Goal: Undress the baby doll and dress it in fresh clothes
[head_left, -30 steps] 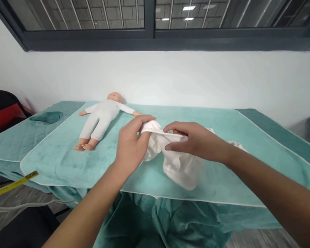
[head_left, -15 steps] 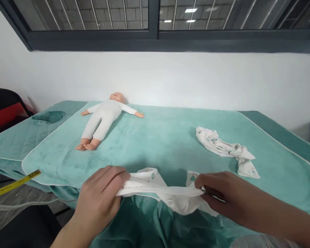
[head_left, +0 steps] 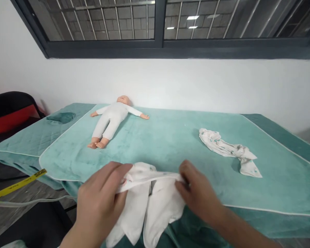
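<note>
A small white printed garment [head_left: 160, 196] hangs between my two hands at the near edge of the bed, its upper edge drawn taut. My left hand [head_left: 103, 193] is closed round one end of that edge. With thumb and fingers, my right hand [head_left: 193, 189] pinches the other end. Two cloth flaps drop below, with a gap between them; whether they are legs or sleeves I cannot tell. Beyond my hands, a baby doll [head_left: 113, 119] in a white suit lies on its back, arms spread. To the right lies another crumpled white printed garment [head_left: 229, 150].
A teal padded cover [head_left: 170, 137] spreads over the bed, which meets a white wall below a barred window [head_left: 157, 51]. At left are a yellow strap [head_left: 20, 185], a pale cable [head_left: 33, 203] and a black and red chair or bag [head_left: 12, 117].
My hands have come closer together and my right hand has moved left and up. The garment has turned, so its flaps now hang down. The view has shifted slightly.
</note>
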A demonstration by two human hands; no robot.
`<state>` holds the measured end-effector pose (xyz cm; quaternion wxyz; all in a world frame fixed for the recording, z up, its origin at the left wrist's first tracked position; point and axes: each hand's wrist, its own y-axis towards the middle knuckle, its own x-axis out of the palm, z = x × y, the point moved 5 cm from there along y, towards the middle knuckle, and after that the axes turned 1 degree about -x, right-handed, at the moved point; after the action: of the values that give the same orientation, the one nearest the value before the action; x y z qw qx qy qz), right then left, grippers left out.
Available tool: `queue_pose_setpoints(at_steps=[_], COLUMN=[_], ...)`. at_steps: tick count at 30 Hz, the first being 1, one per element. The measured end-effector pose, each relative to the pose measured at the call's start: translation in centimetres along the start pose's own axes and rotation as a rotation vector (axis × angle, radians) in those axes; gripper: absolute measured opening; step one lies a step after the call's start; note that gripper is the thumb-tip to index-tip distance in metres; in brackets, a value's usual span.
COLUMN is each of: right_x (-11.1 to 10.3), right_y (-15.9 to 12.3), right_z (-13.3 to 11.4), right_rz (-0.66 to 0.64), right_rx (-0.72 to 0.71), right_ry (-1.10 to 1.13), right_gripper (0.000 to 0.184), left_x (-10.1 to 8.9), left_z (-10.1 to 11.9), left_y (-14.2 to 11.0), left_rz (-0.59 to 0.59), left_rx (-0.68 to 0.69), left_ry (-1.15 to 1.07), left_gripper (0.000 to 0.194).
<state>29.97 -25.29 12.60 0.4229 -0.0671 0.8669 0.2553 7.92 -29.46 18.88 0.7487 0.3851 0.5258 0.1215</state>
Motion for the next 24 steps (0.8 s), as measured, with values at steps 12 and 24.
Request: queue_pose_setpoints(at_steps=[12,24], right_x=[-2.1,-10.2], right_y=[5.4,6.5], right_z=[-3.2,5.5], right_rz=[0.216,0.207], right_rx=[-0.115,0.337], right_ry=[-0.242,-0.151], right_gripper=[0.032,0.025], left_x=[-0.1,1.9], left_z=[2.0,-5.4], left_y=[5.0,5.7], left_rz=[0.087,-0.032], left_rx=[-0.014,-0.318], left_ry=[0.006,0.004], left_gripper=[0.031,0.042])
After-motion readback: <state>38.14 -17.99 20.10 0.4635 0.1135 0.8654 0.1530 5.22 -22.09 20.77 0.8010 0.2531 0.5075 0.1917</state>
